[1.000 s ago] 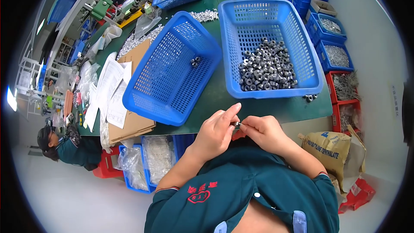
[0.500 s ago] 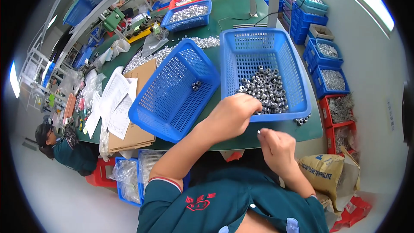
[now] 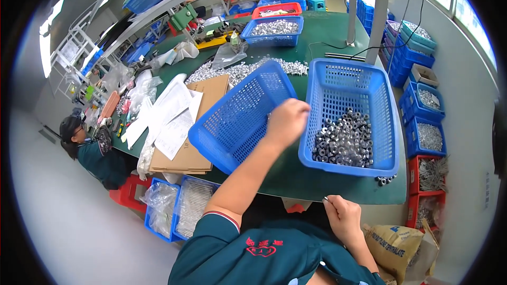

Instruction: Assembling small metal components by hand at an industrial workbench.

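My left hand (image 3: 288, 121) is over the right side of the left blue basket (image 3: 211, 138), its fingers curled together near the gap between the baskets. Whatever they may hold is hidden. Beyond the fingertips stands the right blue basket (image 3: 348, 166), with a heap of small round metal parts with center holes (image 3: 346, 137) in its near half. Just off the table's front edge, my right hand (image 3: 343, 219) pinches a small shiny metal piece (image 3: 326, 198) between thumb and fingers; its exact kind is too small to tell.
Loose metal parts (image 3: 385, 180) lie by the right basket's near corner. Papers (image 3: 171, 119) rest on cardboard (image 3: 208, 87) at left. Silver pieces (image 3: 240, 74) are spread behind the baskets. A co-worker (image 3: 95, 150) sits far left. Stacked bins (image 3: 426, 136) and a sack (image 3: 393, 248) stand right.
My left hand has gone from the right basket's near edge leftward to over the left basket. The right hand keeps its pinch close to the table edge. The whole view has shifted.
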Motion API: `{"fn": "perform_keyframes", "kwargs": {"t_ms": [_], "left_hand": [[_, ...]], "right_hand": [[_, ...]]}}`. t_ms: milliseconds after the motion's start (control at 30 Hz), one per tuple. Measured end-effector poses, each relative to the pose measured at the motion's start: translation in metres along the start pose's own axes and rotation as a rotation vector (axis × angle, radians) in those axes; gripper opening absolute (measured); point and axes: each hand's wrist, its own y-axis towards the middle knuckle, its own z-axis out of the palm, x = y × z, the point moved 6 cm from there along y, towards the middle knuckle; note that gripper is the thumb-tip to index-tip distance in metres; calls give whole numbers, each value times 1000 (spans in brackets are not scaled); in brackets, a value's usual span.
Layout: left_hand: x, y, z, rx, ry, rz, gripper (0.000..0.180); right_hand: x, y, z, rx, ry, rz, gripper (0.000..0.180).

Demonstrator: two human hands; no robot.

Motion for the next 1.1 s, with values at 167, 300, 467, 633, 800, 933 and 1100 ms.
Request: {"fn": "perform_keyframes", "kwargs": {"t_ms": [167,300,467,633,800,933,1100], "left_hand": [[129,-22,-18,103,294,-402,20],[139,-28,-1,272,450,-465,27],[139,-34,5,183,391,-601,16],[144,-49,-1,13,304,-396,13],[143,-69,-18,-84,-192,-558,14],[117,-89,-26,-141,-937,-629,15],[71,-128,-26,-7,-1597,-750,22]], "right_hand": [[-3,2,11,72,39,4,8],[0,4,16,116,72,2,7],[-5,3,20,119,74,33,7],[-5,4,24,125,87,39,8],[-4,4,27,139,115,46,8],[-3,3,28,135,128,39,8],[3,8,34,161,159,19,9]]}}
